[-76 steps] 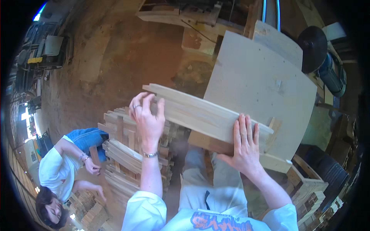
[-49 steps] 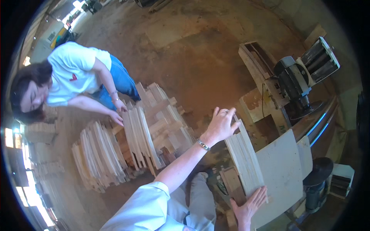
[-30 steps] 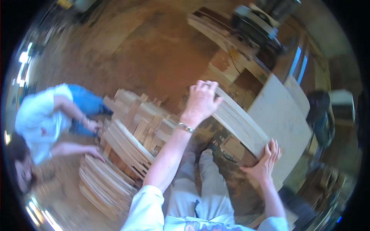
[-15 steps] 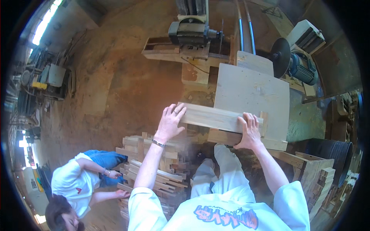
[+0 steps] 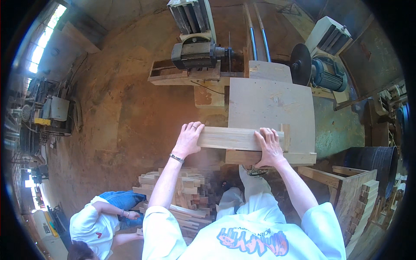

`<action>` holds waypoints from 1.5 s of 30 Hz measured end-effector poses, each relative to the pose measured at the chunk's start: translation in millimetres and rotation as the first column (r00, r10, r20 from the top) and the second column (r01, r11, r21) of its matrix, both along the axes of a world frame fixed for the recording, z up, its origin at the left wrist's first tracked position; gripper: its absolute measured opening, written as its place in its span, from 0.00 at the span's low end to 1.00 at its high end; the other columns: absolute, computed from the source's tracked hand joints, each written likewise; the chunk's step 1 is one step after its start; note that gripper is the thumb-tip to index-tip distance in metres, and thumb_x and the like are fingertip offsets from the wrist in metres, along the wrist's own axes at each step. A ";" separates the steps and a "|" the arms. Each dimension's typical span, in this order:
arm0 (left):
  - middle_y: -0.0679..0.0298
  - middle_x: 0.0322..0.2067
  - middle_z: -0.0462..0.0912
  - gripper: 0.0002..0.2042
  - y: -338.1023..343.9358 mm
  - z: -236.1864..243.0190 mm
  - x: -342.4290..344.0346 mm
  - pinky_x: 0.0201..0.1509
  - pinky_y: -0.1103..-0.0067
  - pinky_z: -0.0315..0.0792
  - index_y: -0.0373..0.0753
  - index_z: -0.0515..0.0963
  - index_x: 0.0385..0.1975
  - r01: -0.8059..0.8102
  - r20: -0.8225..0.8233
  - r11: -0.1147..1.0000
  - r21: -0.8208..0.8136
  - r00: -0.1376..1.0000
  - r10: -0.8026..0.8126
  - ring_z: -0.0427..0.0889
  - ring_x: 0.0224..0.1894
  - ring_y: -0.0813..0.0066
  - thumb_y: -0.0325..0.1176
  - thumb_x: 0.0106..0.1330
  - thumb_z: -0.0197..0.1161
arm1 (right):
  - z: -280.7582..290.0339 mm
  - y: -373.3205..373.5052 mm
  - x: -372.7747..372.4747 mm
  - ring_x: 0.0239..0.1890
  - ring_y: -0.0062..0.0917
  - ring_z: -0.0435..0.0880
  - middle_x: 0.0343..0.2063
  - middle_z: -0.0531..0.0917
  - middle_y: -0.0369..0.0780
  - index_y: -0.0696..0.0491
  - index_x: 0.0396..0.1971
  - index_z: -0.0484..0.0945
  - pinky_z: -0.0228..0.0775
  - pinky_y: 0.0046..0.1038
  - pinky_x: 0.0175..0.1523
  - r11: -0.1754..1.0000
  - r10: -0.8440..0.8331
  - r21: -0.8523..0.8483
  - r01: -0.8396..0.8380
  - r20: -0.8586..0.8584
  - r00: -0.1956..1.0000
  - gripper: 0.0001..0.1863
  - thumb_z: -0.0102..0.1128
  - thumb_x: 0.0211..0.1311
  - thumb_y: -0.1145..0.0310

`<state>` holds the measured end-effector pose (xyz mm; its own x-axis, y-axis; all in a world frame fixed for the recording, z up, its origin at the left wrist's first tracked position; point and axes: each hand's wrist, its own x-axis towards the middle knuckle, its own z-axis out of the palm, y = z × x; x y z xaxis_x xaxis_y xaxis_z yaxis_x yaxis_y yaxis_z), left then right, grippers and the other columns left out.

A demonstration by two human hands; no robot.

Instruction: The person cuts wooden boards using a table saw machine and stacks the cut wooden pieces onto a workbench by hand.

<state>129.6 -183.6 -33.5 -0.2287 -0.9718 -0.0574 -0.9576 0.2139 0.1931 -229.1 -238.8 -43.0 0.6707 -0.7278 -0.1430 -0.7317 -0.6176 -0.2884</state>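
Observation:
Between my hands is a bundle of pale wooden strips (image 5: 229, 138), lying level from left to right. My left hand (image 5: 188, 139) grips its left end, fingers over the far edge and thumb on the near side. At the other end my right hand (image 5: 269, 148) closes over it, with the fingers on top. The right part of the bundle is over a flat board table (image 5: 271, 99), near a small upright wooden block (image 5: 285, 136) and a wooden rail (image 5: 242, 157) along the table's near edge. The left part juts out past the table.
Ahead stand a motor with a saw blade (image 5: 195, 55) and, to the right, a blue motor with a large dark disc (image 5: 301, 65). Wooden strips are stacked (image 5: 186, 186) at lower left, by a person (image 5: 97, 221) bending there. A wooden crate (image 5: 346, 186) and black drum (image 5: 372, 167) are at right.
The view has shifted, so the machines and table sit further left. The bundle has turned from a slant to nearly level, its right end close to the block. Both hands keep hold.

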 end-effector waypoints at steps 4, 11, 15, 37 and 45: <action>0.58 0.55 0.73 0.41 -40.9 -1.5 9.7 0.66 0.66 0.60 0.40 0.69 0.58 -0.021 0.028 1.000 0.007 0.999 0.021 0.70 0.60 0.60 0.31 0.35 0.74 | 2.3 -44.2 11.4 0.71 0.44 0.49 0.64 0.56 0.48 0.50 0.70 0.51 0.33 0.47 0.77 1.000 0.013 -0.021 -0.014 -0.003 1.000 0.74 0.84 0.13 0.47; 0.58 0.56 0.75 0.42 -146.5 0.5 24.1 0.67 0.66 0.60 0.42 0.70 0.59 -0.031 0.105 0.999 0.018 0.994 0.029 0.70 0.61 0.60 0.32 0.34 0.75 | 6.2 -143.1 32.5 0.72 0.44 0.48 0.65 0.55 0.49 0.50 0.70 0.50 0.33 0.46 0.77 1.000 0.000 -0.027 -0.001 -0.017 1.000 0.74 0.84 0.15 0.48; 0.58 0.57 0.74 0.43 -215.1 -2.4 37.2 0.67 0.67 0.60 0.41 0.69 0.59 -0.015 0.123 1.000 0.016 0.992 0.013 0.69 0.63 0.57 0.33 0.35 0.76 | 10.3 -209.3 46.2 0.72 0.43 0.48 0.65 0.55 0.48 0.50 0.71 0.49 0.33 0.45 0.77 0.999 -0.002 -0.042 0.001 -0.025 1.000 0.74 0.85 0.16 0.48; 0.63 0.55 0.75 0.44 -440.2 13.4 84.4 0.64 0.51 0.60 0.47 0.68 0.58 -0.171 0.188 0.981 0.088 0.970 0.152 0.70 0.60 0.60 0.41 0.32 0.78 | -2.4 -450.7 91.5 0.71 0.44 0.51 0.66 0.56 0.48 0.50 0.70 0.52 0.39 0.43 0.77 0.989 0.012 -0.150 -0.005 0.047 0.999 0.75 0.86 0.11 0.51; 0.53 0.54 0.75 0.45 -173.9 -21.4 42.0 0.69 0.55 0.57 0.39 0.67 0.59 -0.655 -0.380 0.725 0.213 0.628 0.679 0.72 0.60 0.53 0.47 0.34 0.76 | 3.5 -448.0 104.3 0.72 0.46 0.53 0.67 0.60 0.52 0.57 0.69 0.54 0.45 0.44 0.75 0.989 -0.141 -0.038 0.146 0.113 0.984 0.65 0.76 0.28 0.43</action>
